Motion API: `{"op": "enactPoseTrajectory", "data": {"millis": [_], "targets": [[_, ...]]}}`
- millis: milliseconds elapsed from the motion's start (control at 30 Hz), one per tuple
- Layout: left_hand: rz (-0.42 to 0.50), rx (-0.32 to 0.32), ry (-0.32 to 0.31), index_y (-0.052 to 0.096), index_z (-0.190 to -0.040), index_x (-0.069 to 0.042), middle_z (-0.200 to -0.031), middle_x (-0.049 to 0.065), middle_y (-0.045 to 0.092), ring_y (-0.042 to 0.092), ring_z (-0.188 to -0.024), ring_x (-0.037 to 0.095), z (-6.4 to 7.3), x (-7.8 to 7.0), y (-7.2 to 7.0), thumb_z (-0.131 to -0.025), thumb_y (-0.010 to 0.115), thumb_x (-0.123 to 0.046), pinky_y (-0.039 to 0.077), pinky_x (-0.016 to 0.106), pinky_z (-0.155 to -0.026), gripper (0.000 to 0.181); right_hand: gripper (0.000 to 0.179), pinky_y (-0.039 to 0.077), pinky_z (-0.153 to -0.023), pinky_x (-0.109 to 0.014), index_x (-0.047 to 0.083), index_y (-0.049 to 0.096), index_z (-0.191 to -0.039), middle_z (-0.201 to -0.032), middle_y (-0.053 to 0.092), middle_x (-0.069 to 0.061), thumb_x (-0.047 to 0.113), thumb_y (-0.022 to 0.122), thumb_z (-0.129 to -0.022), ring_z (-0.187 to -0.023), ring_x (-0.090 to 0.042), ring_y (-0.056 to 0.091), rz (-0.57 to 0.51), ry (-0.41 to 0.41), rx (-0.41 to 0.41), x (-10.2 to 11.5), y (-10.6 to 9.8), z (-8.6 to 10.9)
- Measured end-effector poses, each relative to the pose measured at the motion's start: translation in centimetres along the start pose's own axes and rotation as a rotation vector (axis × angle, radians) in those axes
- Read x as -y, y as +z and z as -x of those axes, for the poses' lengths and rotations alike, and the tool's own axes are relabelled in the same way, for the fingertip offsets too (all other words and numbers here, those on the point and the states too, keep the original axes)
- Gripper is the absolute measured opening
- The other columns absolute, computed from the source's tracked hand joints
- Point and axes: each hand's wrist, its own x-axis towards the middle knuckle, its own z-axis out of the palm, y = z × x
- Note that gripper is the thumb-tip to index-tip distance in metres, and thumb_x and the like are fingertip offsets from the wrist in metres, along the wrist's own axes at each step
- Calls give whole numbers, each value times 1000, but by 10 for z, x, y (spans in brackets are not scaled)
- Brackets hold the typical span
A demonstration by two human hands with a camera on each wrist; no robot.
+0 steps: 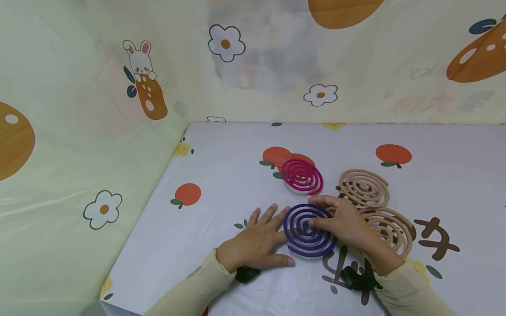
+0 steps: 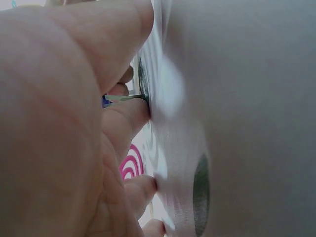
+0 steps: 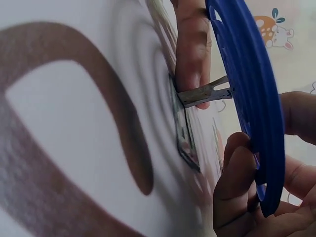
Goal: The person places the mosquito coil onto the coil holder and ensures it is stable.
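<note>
My right hand (image 1: 352,226) grips the edge of a blue mosquito coil (image 1: 305,224), with the thumb near its centre. In the right wrist view the coil is tilted on edge, and a small metal coil stand (image 3: 202,95) points up at its middle. Whether the stand's tip sits in the coil's slot I cannot tell. My left hand (image 1: 257,243) lies on the table with fingers spread. One of its fingers (image 3: 193,54) is against the stand's foot. Just beyond the blue coil lies a pink mosquito coil (image 1: 301,175).
Two tan mosquito coils, a far one (image 1: 366,188) and a near one (image 1: 382,232), are right of the pink coil, partly behind my right hand. A white patterned cloth (image 1: 221,162) covers the table. Patterned curtains (image 1: 269,57) hang at the back and left.
</note>
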Motion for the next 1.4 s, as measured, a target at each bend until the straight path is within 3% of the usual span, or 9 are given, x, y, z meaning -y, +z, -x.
{"op": "enactPoseTrajectory", "data": {"millis": [433,800,1100,1233,1400], "targets": [[-28,1,-9,35,-163,-37,-176,6,4,0,-161,37,1,-2,-3,-96,55,-73,9,68,-123,79,51,53,-103,-51,2,65,-137,-139,64,-19,17,80,-91,-130,-39,57,12,26,-7,6,2,0],[-15,5,-24,38,-162,-33,-176,5,6,0,-162,36,1,-1,-1,-96,55,-72,9,67,-124,79,49,52,-101,-49,3,66,-135,-137,65,-20,17,80,-90,-126,-37,59,27,34,-4,4,3,-1],[-26,-160,-101,41,-162,-21,-173,8,23,16,-160,35,1,3,-3,-96,63,-62,19,64,-124,81,48,48,-103,-48,5,66,-136,-139,65,-18,16,79,-91,-128,-36,57,35,20,4,5,2,-1],[3,-186,-98,44,-159,-17,-172,8,26,19,-160,33,0,4,-4,-96,65,-58,19,63,-124,78,48,50,-100,-44,4,65,-137,-140,64,-18,16,79,-92,-127,-35,58,36,19,9,6,1,0],[54,-202,-71,42,-159,-17,-171,6,28,21,-159,31,-1,7,-3,-91,68,-66,21,64,-123,88,50,52,-89,-35,4,65,-138,-134,67,-18,16,79,-92,-114,-30,62,42,24,6,5,1,1]]}}
